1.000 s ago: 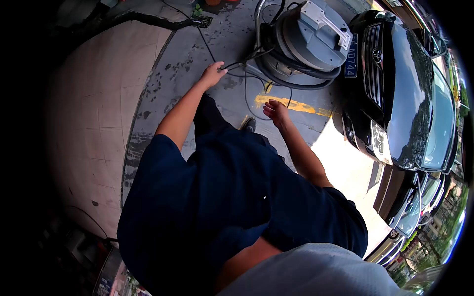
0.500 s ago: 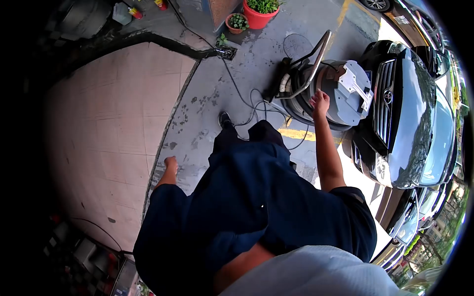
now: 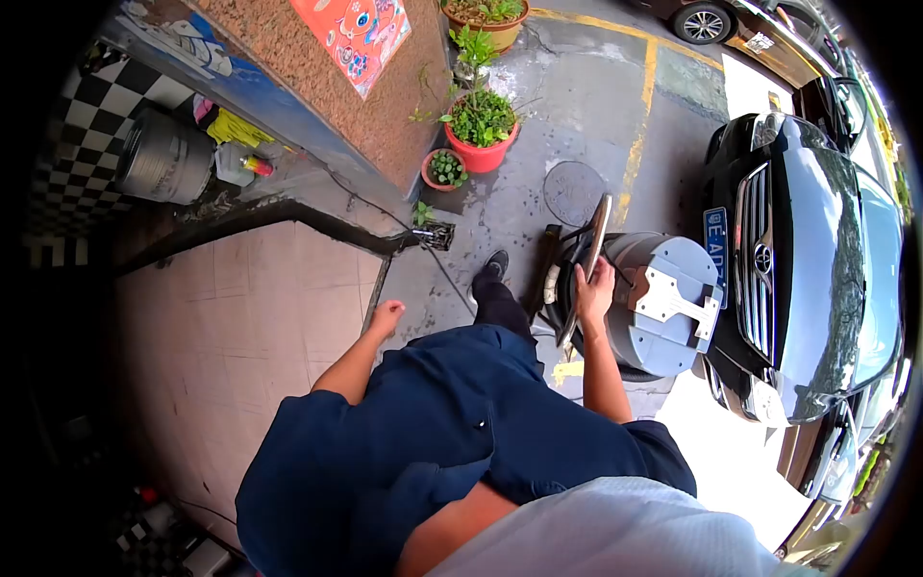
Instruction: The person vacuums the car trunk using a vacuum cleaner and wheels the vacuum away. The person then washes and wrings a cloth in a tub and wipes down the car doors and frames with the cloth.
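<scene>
A grey drum-shaped vacuum cleaner [image 3: 668, 303] stands in front of the black car's bumper, with a pale latch piece on its lid. Its bent metal handle [image 3: 600, 219] rises on the side facing the wall. My right hand [image 3: 594, 291] is at the handle, fingers and thumb around the bar. Out to the other side, my left hand [image 3: 387, 315] hangs over the edge of the tiled floor, fingers curled, with nothing visible in it. A black cable [image 3: 450, 277] runs along the ground from a small drain near the wall corner.
Potted plants [image 3: 481, 130] stand by a stone pillar [image 3: 288, 72]. A round manhole cover [image 3: 574, 192] lies beyond the vacuum. The black car [image 3: 808, 260] borders the right side. A metal drum [image 3: 165, 157] and bottles stand at upper left, near a raised tile edge [image 3: 279, 213].
My left hand has let go of the cable and moved out to the left. My right hand has gone to the handle and closed on it. The view has turned, showing more pillar and plants.
</scene>
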Demonstrator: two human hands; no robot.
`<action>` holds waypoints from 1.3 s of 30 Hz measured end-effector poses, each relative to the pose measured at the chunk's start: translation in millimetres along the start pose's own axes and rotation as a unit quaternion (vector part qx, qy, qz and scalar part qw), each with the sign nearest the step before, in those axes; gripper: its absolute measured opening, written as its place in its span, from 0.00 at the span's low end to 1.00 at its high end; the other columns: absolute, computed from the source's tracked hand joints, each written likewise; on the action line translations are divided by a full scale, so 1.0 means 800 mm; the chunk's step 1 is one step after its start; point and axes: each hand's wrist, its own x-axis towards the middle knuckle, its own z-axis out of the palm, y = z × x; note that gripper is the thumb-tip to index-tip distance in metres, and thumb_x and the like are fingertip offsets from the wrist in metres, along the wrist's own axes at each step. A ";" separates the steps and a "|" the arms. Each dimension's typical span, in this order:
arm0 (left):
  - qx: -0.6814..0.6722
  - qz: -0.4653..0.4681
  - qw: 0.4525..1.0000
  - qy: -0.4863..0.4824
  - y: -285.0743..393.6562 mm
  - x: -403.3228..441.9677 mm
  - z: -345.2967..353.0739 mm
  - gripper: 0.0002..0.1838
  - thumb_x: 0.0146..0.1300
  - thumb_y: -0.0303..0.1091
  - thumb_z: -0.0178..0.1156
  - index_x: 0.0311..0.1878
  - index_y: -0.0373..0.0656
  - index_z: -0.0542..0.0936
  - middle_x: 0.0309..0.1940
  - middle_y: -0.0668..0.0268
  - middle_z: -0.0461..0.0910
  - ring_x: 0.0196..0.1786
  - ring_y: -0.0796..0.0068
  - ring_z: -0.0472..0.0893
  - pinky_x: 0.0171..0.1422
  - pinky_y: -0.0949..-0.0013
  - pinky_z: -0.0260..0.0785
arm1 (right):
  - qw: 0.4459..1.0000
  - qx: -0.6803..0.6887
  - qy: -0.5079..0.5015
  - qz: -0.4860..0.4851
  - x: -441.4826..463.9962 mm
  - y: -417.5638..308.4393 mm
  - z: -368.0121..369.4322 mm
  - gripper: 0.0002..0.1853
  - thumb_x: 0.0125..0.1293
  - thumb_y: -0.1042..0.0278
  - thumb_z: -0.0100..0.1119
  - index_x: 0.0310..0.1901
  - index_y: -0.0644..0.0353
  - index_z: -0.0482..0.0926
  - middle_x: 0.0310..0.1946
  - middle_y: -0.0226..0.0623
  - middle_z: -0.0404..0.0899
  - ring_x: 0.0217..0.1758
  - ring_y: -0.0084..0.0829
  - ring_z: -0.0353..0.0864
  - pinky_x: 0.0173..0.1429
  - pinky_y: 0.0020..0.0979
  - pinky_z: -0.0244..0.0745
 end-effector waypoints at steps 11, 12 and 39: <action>0.009 -0.035 0.996 -0.083 0.344 0.270 0.046 0.08 0.60 0.35 0.59 0.37 0.40 0.79 0.20 0.68 0.76 0.20 0.77 0.74 0.22 0.68 0.66 | 0.925 0.240 -0.213 0.204 0.084 0.008 -0.027 0.31 0.56 0.56 0.68 0.55 0.68 0.70 0.32 0.39 0.80 0.35 0.28 0.80 0.43 0.28 0.75; 0.034 -0.011 0.996 -0.083 0.379 0.290 0.064 0.08 0.60 0.35 0.59 0.37 0.40 0.79 0.20 0.68 0.76 0.22 0.77 0.75 0.24 0.68 0.68 | 0.921 0.234 -0.242 0.199 0.105 0.001 -0.035 0.31 0.55 0.55 0.69 0.53 0.69 0.71 0.33 0.40 0.80 0.35 0.28 0.80 0.43 0.27 0.75; 0.088 0.054 0.992 -0.070 1.046 0.962 0.505 0.11 0.54 0.39 0.61 0.33 0.42 0.83 0.24 0.61 0.81 0.31 0.68 0.81 0.35 0.63 0.72 | 0.767 0.204 -0.232 0.563 1.040 0.347 0.099 0.09 0.61 0.71 0.57 0.39 0.66 0.73 0.21 0.39 0.75 0.16 0.29 0.74 0.16 0.30 0.68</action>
